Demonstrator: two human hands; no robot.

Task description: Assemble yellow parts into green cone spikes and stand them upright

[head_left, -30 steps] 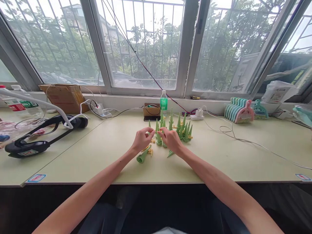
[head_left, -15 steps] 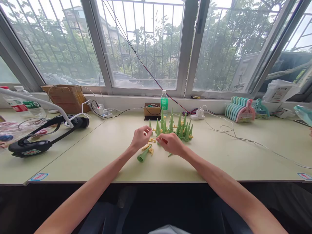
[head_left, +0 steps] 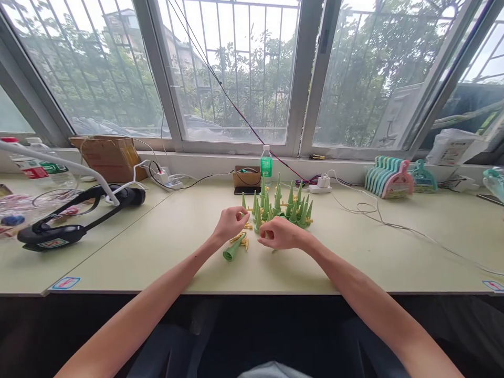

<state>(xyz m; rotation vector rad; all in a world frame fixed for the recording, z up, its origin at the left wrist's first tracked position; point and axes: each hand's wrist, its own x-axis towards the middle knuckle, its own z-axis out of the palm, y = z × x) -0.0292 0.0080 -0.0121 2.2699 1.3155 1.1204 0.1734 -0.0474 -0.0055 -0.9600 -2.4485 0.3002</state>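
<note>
Several pointed green plastic cones [head_left: 290, 200] stand upright in a cluster on the table, with small yellow pieces [head_left: 310, 221] at some of them. At the cluster's left front, my left hand [head_left: 231, 222] has its thumb and fingers pinched together; anything between them is too small to make out. My right hand [head_left: 280, 232] is curled closed in front of the cones, hiding some of them, and what it may hold is hidden. Below my left hand a larger hollow green cone [head_left: 231, 252] lies on its side, beside loose yellow plastic parts [head_left: 244, 242].
Behind the cones stand a green-labelled bottle [head_left: 266, 164] and a small cardboard box [head_left: 247, 177], with a dark phone [head_left: 247, 190] before it. A black headset [head_left: 79, 220] lies left. Small hangers [head_left: 388, 177] and a white cable [head_left: 409, 227] are on the right.
My right hand has moved slightly right, away from my left hand, and its fingers have curled in more. My left hand stays almost where it was. The view has shifted slightly.
</note>
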